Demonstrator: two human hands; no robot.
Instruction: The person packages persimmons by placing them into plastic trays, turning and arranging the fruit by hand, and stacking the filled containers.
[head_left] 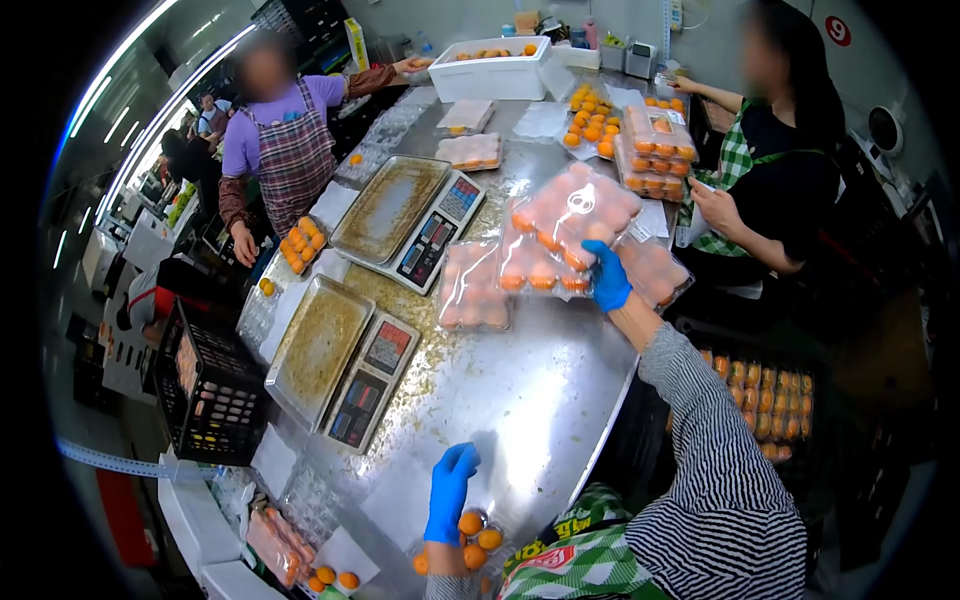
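My right hand [607, 275], in a blue glove, grips the near right edge of a clear plastic pack of oranges [575, 215]. This pack has a pinkish top with a white mark and is tilted over other packs. Beneath and beside it are another orange pack [473, 285] on the left and one more [652, 268] on the right. My left hand [452, 492], also blue-gloved, hovers over the near part of the steel table [490, 400]. Its fingers are loosely extended with nothing visible in them. Several loose oranges [480, 540] lie just beside that wrist.
Two weighing scales [372, 385] [435, 240] stand left of centre. A black crate [207, 385] is at the left edge. Two co-workers stand across and to the right, near a white foam box [490, 72] and stacked orange packs [655, 150]. More packed fruit [765, 400] sits low at right.
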